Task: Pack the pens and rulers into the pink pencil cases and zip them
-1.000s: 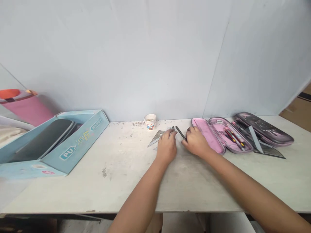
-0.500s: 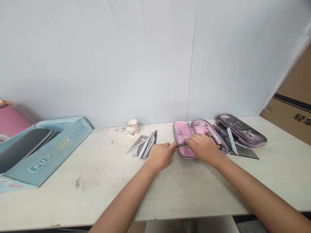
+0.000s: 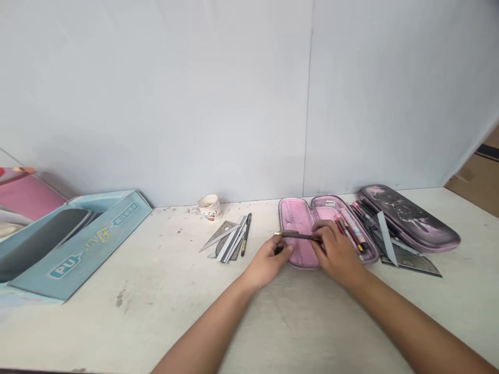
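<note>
Got my view on a long white table (image 3: 117, 332) here, with a pale blue printed box (image 3: 83, 259) off to the left and a dark marbled pencil case (image 3: 409, 218) at the far right. Right in front sits an open pink-lined pencil case (image 3: 296, 218), pens packed in its right half. Left of that, a paper cup (image 3: 209, 206) stands behind a pile of set squares and rulers (image 3: 228, 241), with a black pen (image 3: 245, 234) lying just beside them. My right hand (image 3: 339, 254) has its fingers closed, pinching a slim dark pen (image 3: 298, 235) over the case's bare left half. My left hand (image 3: 268, 262) sits right by the pen's tip, fingers loosely curled; can't tell if they touch it.
</note>
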Action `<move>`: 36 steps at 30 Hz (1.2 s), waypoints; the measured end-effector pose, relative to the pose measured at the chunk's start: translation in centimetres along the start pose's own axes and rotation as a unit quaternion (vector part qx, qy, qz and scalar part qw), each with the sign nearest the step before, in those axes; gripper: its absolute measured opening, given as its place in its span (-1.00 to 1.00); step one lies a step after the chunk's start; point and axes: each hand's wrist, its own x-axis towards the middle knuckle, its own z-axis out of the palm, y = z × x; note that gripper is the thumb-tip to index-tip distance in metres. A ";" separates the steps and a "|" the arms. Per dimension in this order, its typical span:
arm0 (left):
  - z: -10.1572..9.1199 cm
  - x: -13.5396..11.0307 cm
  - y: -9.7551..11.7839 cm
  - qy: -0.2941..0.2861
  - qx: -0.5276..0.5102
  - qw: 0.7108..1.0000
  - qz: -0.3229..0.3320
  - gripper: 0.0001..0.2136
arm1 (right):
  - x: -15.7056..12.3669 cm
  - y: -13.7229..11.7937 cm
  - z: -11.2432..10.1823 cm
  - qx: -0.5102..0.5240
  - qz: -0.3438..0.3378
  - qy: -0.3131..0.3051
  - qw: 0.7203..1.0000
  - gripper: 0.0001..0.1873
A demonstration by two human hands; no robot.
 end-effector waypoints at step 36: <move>-0.2 -0.6 -0.4 0.094 0.218 0.964 0.118 -0.73 | -0.3 0.1 -1.2 -0.067 -0.018 -0.051 0.996 -0.77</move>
